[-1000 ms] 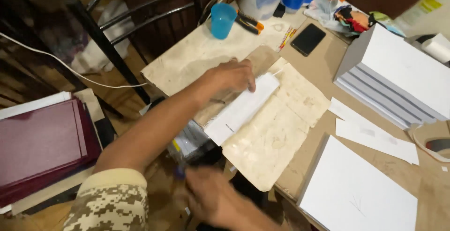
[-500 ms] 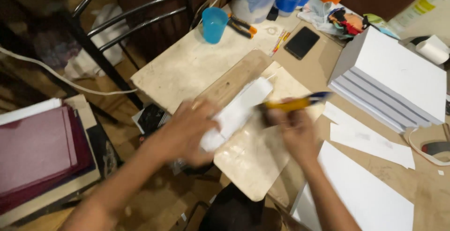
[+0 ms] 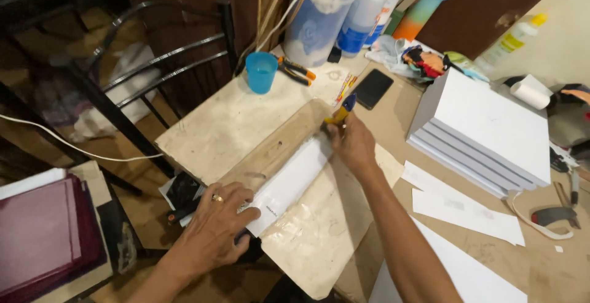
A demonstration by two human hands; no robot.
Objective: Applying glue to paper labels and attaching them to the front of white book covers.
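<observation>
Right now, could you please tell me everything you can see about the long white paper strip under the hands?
The white paper strip is long, narrow and flat, lying diagonally along a wooden board on the worn work surface. The left hand presses its near end; the right hand, gripping a yellow-and-blue utility knife, is at its far end.

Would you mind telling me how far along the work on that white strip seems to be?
Seemingly done: the white strip lies flat beside the wooden board, pinned at its near end by the left hand. In hand: the right hand holds a yellow utility knife at the strip's far end. No cut line shows yet, so the run along the strip looks still ahead.
</observation>
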